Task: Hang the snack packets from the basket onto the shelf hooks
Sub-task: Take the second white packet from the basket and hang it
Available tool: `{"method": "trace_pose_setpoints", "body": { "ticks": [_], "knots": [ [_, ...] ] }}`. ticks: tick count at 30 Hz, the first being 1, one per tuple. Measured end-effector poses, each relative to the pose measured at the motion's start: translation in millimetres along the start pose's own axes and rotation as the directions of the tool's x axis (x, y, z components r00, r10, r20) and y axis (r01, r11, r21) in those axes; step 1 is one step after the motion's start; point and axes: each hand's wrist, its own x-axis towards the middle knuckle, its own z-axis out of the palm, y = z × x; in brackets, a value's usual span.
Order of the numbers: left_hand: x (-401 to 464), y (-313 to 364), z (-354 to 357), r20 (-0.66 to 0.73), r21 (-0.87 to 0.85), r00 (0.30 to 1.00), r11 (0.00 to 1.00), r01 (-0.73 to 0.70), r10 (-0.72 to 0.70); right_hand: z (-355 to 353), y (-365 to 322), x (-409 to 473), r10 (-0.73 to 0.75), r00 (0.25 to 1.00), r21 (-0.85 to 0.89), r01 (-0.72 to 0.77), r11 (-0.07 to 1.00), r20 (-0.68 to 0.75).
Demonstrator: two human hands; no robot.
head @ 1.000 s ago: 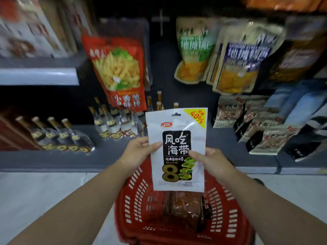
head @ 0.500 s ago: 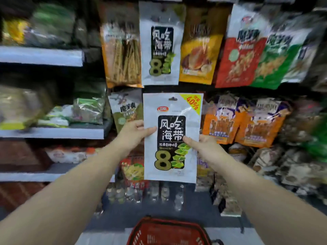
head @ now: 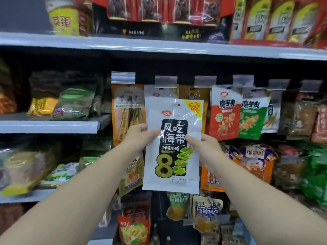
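I hold a white seaweed snack packet (head: 172, 167) with a black label and a big yellow 8 upright in front of the shelf. My left hand (head: 139, 137) grips its left edge and my right hand (head: 205, 145) grips its right edge. Its hang hole sits just below a hook with a clear price tag (head: 166, 81). Behind it on that hook hangs a matching white packet (head: 155, 91), mostly hidden. The basket is out of view.
Other hooks carry an orange packet (head: 128, 110), a red and white packet (head: 223, 114) and a green one (head: 252, 117). Grey shelves (head: 49, 126) with bagged goods stand at the left. More packets hang below.
My view has swung up from the red basket to the hook row. Both hands have lifted the seaweed packet up to the hook that holds the matching packet.
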Motion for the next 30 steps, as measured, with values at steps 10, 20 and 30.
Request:
{"method": "trace_pose_setpoints", "body": {
  "ticks": [10,20,30],
  "knots": [
    [55,1,26,-0.153,-0.056,0.981,0.992,0.115,-0.122,12,5,82,-0.008,1.000,0.020,0.009,1.000,-0.013],
    [117,12,14,-0.346,-0.078,0.938,0.997,-0.016,-0.012,31,-20,150,-0.160,0.985,0.023,0.159,0.987,0.067],
    [154,5,1,-0.298,0.080,0.945,0.990,-0.114,0.133,45,-23,167,-0.135,0.991,0.045,0.135,0.990,-0.001]
  ]
}}
